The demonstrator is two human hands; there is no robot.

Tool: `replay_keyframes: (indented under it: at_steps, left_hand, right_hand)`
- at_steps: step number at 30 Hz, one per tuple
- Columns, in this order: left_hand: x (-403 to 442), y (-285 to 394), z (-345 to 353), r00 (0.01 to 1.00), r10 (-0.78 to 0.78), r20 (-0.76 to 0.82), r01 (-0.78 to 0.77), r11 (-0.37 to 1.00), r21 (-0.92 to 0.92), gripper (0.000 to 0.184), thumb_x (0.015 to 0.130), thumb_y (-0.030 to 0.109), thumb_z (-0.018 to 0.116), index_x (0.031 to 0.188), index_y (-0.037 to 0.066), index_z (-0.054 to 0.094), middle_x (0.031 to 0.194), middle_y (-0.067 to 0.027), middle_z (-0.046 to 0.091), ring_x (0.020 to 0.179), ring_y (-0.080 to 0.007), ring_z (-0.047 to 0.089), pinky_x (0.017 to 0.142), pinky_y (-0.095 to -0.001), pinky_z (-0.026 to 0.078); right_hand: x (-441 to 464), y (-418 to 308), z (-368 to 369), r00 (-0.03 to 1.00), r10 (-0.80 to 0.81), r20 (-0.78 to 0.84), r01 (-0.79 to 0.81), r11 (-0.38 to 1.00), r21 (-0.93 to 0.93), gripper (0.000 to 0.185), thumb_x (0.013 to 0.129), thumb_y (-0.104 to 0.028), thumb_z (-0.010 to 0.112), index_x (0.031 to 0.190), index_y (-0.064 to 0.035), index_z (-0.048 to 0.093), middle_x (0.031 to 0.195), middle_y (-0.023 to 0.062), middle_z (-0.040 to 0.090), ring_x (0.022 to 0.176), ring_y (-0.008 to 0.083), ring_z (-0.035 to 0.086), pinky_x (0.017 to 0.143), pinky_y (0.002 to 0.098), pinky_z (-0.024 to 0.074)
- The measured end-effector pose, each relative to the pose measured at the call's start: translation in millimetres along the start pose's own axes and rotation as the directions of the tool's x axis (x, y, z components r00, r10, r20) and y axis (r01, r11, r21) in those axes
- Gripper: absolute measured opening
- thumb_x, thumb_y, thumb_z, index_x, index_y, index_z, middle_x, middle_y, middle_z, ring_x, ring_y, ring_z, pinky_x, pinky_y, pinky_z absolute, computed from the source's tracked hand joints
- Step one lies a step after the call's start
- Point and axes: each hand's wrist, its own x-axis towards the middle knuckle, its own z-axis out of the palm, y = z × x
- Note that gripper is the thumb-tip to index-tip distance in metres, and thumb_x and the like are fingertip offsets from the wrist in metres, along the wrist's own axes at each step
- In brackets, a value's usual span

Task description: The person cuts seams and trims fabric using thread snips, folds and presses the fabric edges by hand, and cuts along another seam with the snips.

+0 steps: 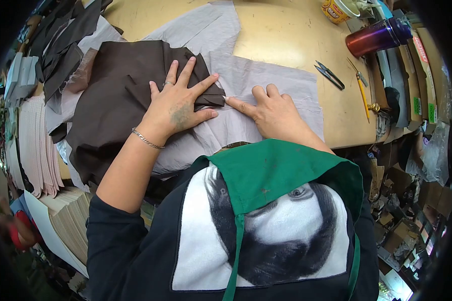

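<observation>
Left hand's [178,108] fingers spread flat on dark brown cloth [125,83]. Right hand's [278,113] index extended to that cloth's folded edge, others curled; thumb hidden, can't tell if pinching. Brown cloth overlaps pale cloth [281,83] on desk [276,30]. Snips [330,75] off right.

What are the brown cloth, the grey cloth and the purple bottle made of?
Brown cloth: probably smooth woven fabric with a slight sheen, as it creases in soft folds.
Grey cloth: likely thin, fairly matte fabric, since it wrinkles finely. I can't tell either one's fibre.
Bottle: perhaps coated metal, because its red-to-purple body gleams, though shiny plastic is possible.
</observation>
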Motion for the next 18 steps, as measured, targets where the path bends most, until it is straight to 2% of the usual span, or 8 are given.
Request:
replay_keyframes:
  at_steps: [2,8,14,18]
  left_hand:
    - [-0.5,0.4,-0.1,1.0,-0.005,-0.004,0.005,1.0,-0.012,0.078,0.07,0.063,0.066,0.139,0.046,0.035,0.155,-0.0079,0.014,0.141,-0.0399,0.014,0.098,-0.0737,0.023]
    - [-2.5,-1.2,3.9,1.0,-0.026,-0.017,0.025,0.999,-0.024,0.078,0.069,0.064,0.066,0.138,0.045,0.036,0.155,-0.0076,0.014,0.141,-0.0392,0.014,0.098,-0.0736,0.023]
    - [-3.2,-0.9,2.8,0.999,-0.01,-0.036,0.01,1.0,-0.001,0.076,0.07,0.066,0.063,0.138,0.044,0.037,0.154,-0.0094,0.017,0.14,-0.0399,0.016,0.097,-0.0732,0.025]
    - [-3.3,-1.9,4.1,0.999,-0.001,-0.044,0.002,1.0,0.02,0.076,0.071,0.068,0.061,0.139,0.044,0.036,0.154,-0.0102,0.018,0.14,-0.0401,0.017,0.096,-0.0729,0.027]
  right_hand:
    - [-3.8,-0.4,2.1,1.0,0.012,-0.013,-0.012,0.999,0.042,0.06,0.074,-0.035,0.062,0.133,-0.0334,0.05,0.107,0.0086,0.048,0.099,0.0278,0.048,0.073,0.0391,0.0452]
    - [-21.1,1.3,32.5,0.947,0.026,-0.319,-0.019,1.0,0.024,0.059,0.073,-0.039,0.059,0.129,-0.0217,0.055,0.113,0.0068,0.044,0.109,0.0262,0.041,0.082,0.0389,0.0365]
    - [-20.6,2.1,47.1,0.88,0.044,-0.473,-0.05,0.999,-0.001,0.044,0.074,-0.027,0.057,0.115,-0.0122,0.063,0.105,-0.0003,0.049,0.106,0.0205,0.046,0.079,0.0376,0.0373]
    - [-16.1,2.7,51.1,0.833,0.084,-0.547,-0.052,0.996,0.074,0.035,0.074,-0.018,0.057,0.107,-0.0106,0.065,0.096,-0.0026,0.053,0.098,0.0184,0.051,0.076,0.0347,0.0394]
